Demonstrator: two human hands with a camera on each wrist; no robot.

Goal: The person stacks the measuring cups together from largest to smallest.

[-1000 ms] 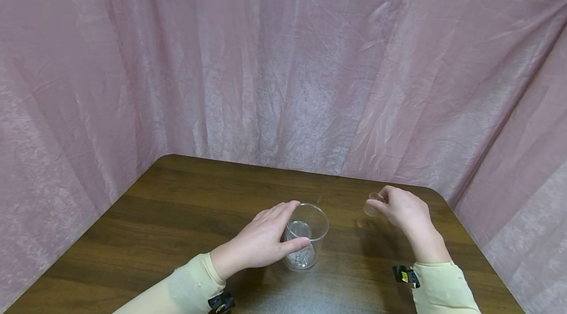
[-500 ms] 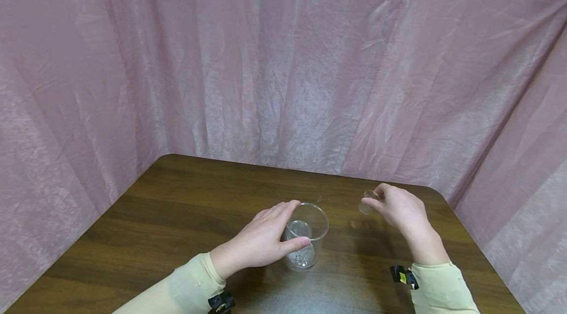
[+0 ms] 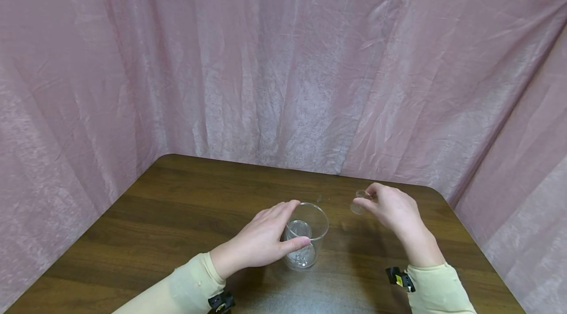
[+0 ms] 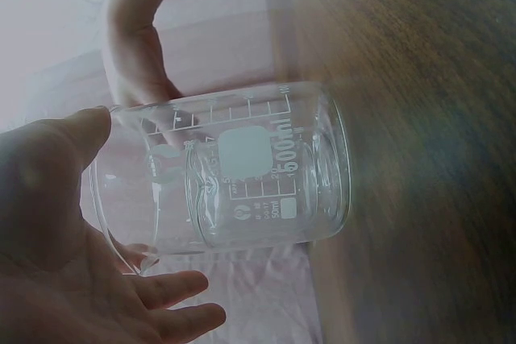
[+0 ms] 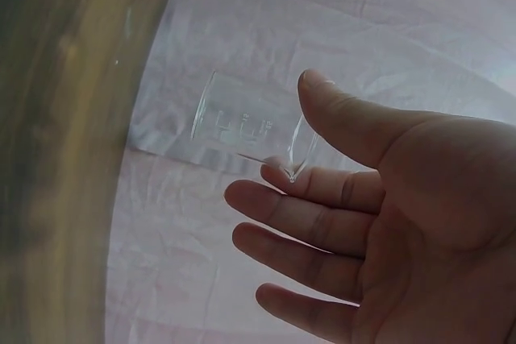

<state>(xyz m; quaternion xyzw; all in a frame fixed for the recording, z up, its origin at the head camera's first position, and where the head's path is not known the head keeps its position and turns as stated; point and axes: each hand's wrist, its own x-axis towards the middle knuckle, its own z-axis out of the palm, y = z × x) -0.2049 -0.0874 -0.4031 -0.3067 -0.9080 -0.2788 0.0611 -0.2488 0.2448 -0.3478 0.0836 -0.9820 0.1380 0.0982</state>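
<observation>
A large clear glass beaker, marked 500ml, stands upright on the table. My left hand holds it at the rim, thumb on the near side and index finger on the far side, the other fingers stretched out. Inside it sits a smaller beaker with a 50ml mark. To the right, above the table, my right hand pinches a tiny clear beaker near its spouted rim between thumb and index finger. Its base points down, and its remaining fingers are spread below the spout in the right wrist view.
The brown wooden table has rounded far corners. Pink curtains hang close behind it and along both sides. A faint clear speck shows on the tabletop behind the large beaker.
My right hand has moved steadily left with the tiny beaker, closer to the large one. The left hand and the large beaker have stayed in place.
</observation>
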